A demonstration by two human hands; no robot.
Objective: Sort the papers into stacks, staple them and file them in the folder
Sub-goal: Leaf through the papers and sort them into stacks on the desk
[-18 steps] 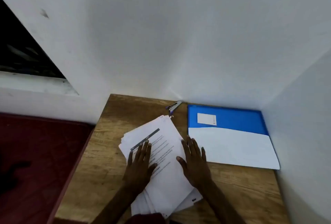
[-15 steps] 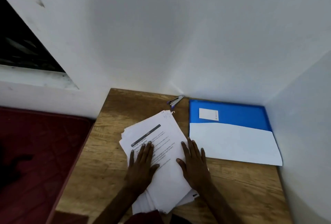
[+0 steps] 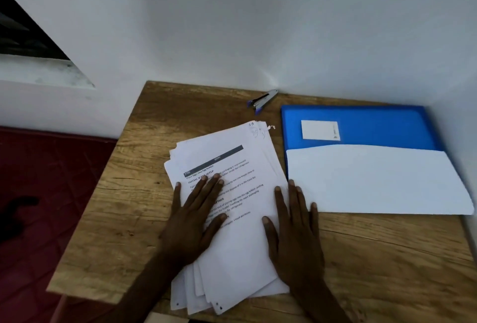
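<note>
Two hands flat on fanned papers (image 3: 240,245), mid table (image 3: 387,258): left hand (image 3: 192,222) & right hand (image 3: 294,235), fingers straight, gripping nothing. Step prob. sorting; next needs peeling top sheets apart. Stapler (image 3: 262,102), folder (image 3: 361,126) near.

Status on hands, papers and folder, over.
Both flat and open, left hand and right hand on the papers. One loose fanned pile; stapler idle by the wall. To the right the folder, white sheet across it.

Papers (image 3: 232,219) lie left of the folder (image 3: 361,126), stapler (image 3: 262,102) behind them.
</note>
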